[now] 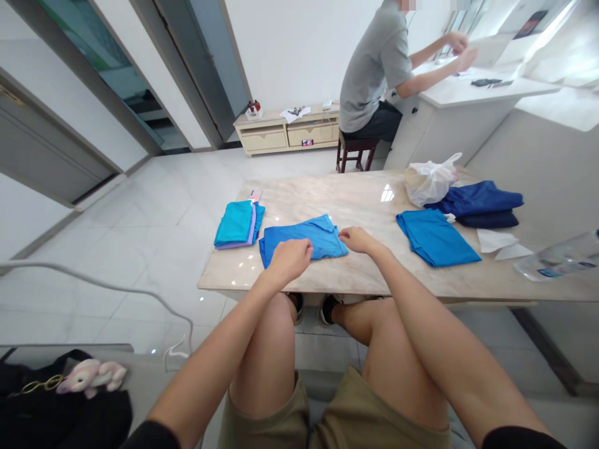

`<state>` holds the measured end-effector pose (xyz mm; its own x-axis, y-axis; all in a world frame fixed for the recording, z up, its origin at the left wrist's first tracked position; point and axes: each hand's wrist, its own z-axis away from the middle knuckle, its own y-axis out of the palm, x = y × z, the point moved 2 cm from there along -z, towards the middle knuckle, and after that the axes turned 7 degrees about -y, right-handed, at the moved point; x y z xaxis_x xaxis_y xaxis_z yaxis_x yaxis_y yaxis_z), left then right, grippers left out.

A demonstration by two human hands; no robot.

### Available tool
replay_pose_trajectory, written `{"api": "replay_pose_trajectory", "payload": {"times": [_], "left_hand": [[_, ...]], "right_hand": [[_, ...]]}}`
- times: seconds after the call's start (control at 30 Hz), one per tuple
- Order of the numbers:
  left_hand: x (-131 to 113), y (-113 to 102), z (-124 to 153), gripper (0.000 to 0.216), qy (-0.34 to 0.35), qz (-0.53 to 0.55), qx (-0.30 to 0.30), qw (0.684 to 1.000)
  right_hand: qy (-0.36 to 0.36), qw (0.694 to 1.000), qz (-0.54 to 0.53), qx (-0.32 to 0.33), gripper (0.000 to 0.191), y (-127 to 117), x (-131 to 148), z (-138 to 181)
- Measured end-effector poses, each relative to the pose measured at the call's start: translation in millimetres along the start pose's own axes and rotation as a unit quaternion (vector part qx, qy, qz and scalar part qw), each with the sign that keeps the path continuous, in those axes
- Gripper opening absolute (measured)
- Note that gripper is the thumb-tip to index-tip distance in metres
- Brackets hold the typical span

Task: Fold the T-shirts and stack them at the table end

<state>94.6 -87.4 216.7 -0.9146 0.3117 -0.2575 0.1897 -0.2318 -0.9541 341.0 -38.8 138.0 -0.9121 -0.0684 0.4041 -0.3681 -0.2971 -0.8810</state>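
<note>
A folded bright blue garment [302,240] lies on the marble table [365,280] in front of me. My left hand [291,257] is closed, pinching the garment's near edge at its middle. My right hand [356,239] is closed on the garment's right corner. To the left sits a small stack of folded teal and lilac cloths [238,224]. To the right lies another folded blue garment [435,237].
Dark blue folded clothes [482,202] and a white plastic bag [429,181] lie at the table's far right, with white tissues [500,242] and a plastic bottle [556,259] nearer. Another person [374,68] sits on a stool at a white counter [468,93]. A low cabinet [287,131] stands by the wall.
</note>
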Motion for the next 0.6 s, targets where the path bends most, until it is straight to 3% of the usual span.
{"api": "replay_pose_trajectory", "payload": {"times": [0.13, 0.3, 0.43, 0.6], "left_hand": [[-12.8, 49.0, -78.6, 0.047, -0.075, -0.046, 0.083, 0.993], [-14.5, 111.7, -100.8, 0.077, -0.123, -0.082, 0.145, 0.978], [-19.0, 119.4, -103.9, 0.071, -0.075, -0.103, 0.184, 0.975], [-16.0, 106.5, -98.7, 0.060, 0.093, -0.094, 0.254, 0.958]], "right_hand": [[0.008, 0.998, 0.031, 0.059, 0.041, 9.9, 7.0, -3.1], [0.018, 0.993, 0.042, 0.108, 0.041, 23.3, 2.4, -5.6], [0.033, 0.994, 0.050, 0.093, 0.044, 19.0, -6.0, -2.4], [0.043, 0.996, 0.059, 0.048, 0.047, 9.0, -22.2, 6.2]]}}
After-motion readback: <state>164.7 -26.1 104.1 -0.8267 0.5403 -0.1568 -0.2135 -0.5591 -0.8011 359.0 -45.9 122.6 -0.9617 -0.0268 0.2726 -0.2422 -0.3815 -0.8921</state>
